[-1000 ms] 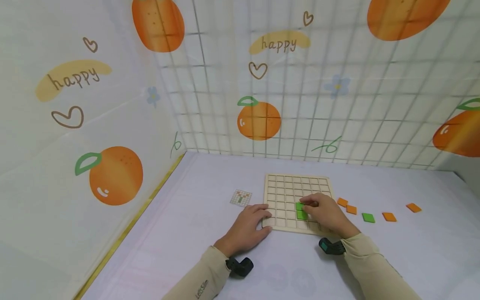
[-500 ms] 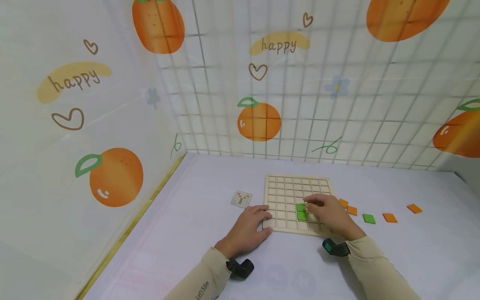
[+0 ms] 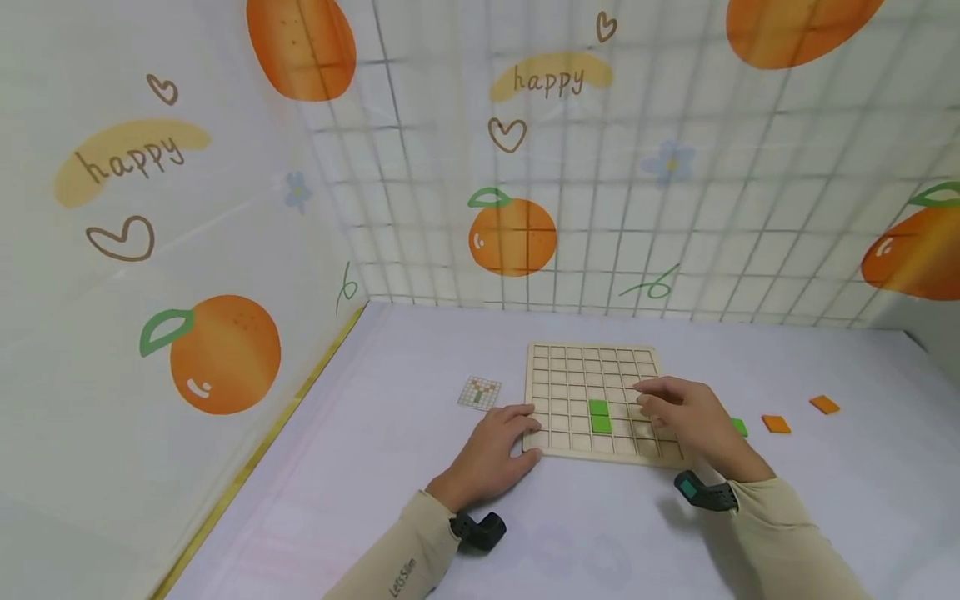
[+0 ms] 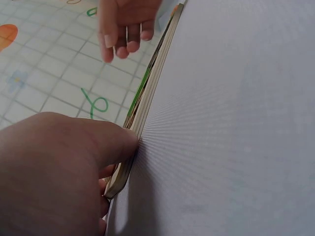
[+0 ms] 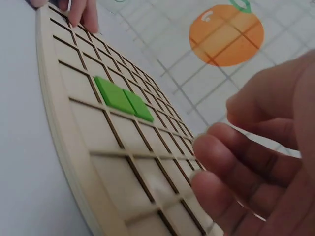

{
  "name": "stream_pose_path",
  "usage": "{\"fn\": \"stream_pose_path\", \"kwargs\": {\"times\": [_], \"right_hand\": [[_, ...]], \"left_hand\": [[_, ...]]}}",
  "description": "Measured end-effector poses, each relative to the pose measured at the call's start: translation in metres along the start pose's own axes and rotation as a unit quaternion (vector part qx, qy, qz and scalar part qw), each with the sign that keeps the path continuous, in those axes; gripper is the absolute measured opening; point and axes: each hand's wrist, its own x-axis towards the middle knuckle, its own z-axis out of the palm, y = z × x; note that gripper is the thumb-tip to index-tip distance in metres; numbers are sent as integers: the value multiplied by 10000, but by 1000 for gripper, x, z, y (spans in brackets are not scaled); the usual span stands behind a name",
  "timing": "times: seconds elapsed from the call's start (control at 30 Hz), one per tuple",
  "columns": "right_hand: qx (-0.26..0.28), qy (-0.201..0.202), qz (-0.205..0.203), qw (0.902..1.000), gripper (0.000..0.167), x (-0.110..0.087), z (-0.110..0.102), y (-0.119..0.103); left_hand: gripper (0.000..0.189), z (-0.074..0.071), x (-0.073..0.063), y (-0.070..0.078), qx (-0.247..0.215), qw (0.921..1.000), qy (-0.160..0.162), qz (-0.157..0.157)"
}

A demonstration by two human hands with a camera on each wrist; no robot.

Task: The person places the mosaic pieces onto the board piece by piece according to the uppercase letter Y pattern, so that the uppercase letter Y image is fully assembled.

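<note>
A pale wooden grid board (image 3: 558, 417) lies on the table, with two green square tiles (image 3: 600, 417) set in neighbouring cells, one behind the other. At the board's near left corner, my left hand (image 3: 487, 458) grips it, thumb (image 4: 115, 142) against the near edge and fingers on the left edge. Above the board's right side hovers my right hand (image 3: 697, 421), its fingers (image 5: 216, 152) loosely bent and nothing between them. Both green tiles (image 5: 123, 101) show whole and flat in the right wrist view.
Left of the board lies a small pattern card (image 3: 480, 392). To the right are a partly hidden green tile (image 3: 740, 427) and two orange tiles, a nearer one (image 3: 776, 424) and a farther one (image 3: 825, 404). A printed cloth wall (image 3: 420, 208) stands behind.
My right hand has drawn away from the green tiles toward the right, uncovering them, and now hides the two orange tiles beside the board. My left hand has stayed at the corner.
</note>
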Motion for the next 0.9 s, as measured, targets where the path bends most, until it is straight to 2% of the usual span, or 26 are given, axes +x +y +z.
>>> {"fn": "stream_pose_path", "kwargs": {"times": [0.2, 0.4, 0.67, 0.9], "right_hand": [[-394, 135, 38, 9991, 43, -5, -16, 10], [-295, 188, 173, 9992, 48, -12, -32, 21], [-753, 501, 445, 9949, 57, -18, -57, 39], [-1324, 701, 253, 9884, 52, -18, -69, 47]], "left_hand": [[36, 1, 0, 0, -26, 10000, 31, -4], [36, -1, -1, 1, 20, 10000, 42, -33], [35, 1, 0, 1, 75, 10000, 21, -26], [35, 3, 1, 1, 46, 10000, 46, -41]]}}
